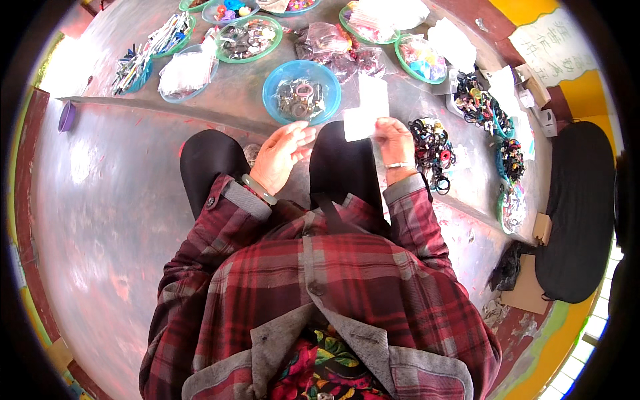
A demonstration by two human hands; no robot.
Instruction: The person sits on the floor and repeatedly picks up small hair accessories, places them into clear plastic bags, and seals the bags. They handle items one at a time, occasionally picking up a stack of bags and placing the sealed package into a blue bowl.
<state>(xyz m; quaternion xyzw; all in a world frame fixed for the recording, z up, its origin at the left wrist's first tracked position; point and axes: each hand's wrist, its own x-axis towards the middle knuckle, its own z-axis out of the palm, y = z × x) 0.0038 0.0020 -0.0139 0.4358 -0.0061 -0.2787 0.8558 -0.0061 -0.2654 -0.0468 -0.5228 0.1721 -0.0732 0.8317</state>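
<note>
My right hand point(398, 143) pinches the edge of a small white card or packet point(360, 125) above my right knee; its exact kind is unclear. Just behind it lies another white sheet point(374, 93). My left hand point(280, 158) is raised over the gap between my knees, fingers spread and nothing in them. In front of both hands stands a blue plastic basket point(270, 93) with small ring-shaped pieces, some in clear wrapping point(301, 99). A heap of dark hair ties point(433, 150) lies to the right of my right hand.
Beyond are a green basket of small wrapped items point(249, 39), clear bags with dark red contents point(327, 43), bundles of pens point(133, 67) and a basket of white packets point(187, 73). Baskets of hair ties point(477, 100) line the right, near a long black cushion point(577, 207).
</note>
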